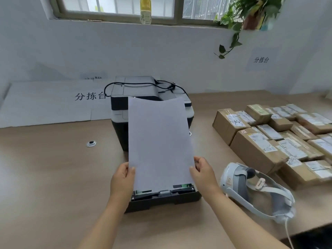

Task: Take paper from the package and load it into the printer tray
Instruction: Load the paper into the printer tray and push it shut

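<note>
A white sheaf of paper (159, 141) stands nearly upright over the pulled-out black printer tray (161, 198). Its lower edge rests in the tray. My left hand (123, 178) grips its lower left edge and my right hand (202, 174) grips its lower right edge. The grey and black printer (118, 112) sits behind the paper, partly hidden by it, with a black power cord (143, 85) lying on its lid. No paper package is in view.
A white VR headset (251, 189) lies on the table right of the tray. Several cardboard parcels (269, 141) fill the right side. White sheets with printed characters (53, 103) lie at the back left. A round cable grommet (91, 143) sits left of the printer.
</note>
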Demonstrator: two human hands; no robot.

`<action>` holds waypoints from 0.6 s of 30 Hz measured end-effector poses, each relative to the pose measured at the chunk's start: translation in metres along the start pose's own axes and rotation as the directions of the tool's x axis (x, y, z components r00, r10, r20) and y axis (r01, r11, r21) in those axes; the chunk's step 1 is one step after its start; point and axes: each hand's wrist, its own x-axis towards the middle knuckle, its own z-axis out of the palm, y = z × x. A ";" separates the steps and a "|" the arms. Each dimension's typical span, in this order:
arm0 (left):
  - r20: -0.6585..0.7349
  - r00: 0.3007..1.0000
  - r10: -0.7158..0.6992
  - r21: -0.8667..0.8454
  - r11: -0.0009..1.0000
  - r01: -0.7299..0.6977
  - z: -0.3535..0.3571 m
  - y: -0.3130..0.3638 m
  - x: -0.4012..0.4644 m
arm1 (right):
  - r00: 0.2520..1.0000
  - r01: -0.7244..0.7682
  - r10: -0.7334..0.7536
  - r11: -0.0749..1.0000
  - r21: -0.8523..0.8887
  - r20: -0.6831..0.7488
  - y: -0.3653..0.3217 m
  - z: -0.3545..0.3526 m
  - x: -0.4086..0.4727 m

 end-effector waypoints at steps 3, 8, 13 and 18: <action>0.072 0.997 -0.032 -0.070 0.997 0.037 0.000 -0.019 -0.007 | 1.000 0.015 -0.015 1.000 0.019 0.017 0.016 -0.001 -0.008; 0.174 0.978 -0.115 -0.162 0.976 0.144 -0.002 -0.055 -0.010 | 0.999 0.028 -0.029 0.995 0.101 0.015 0.057 0.003 -0.023; 0.176 0.967 -0.182 -0.215 0.952 0.218 0.008 -0.082 -0.009 | 0.998 0.058 -0.058 0.994 0.092 0.002 0.102 0.012 -0.033; 0.098 0.985 -0.143 -0.107 0.982 0.153 0.010 -0.103 -0.014 | 0.998 0.057 -0.056 0.991 0.120 -0.016 0.134 0.019 -0.036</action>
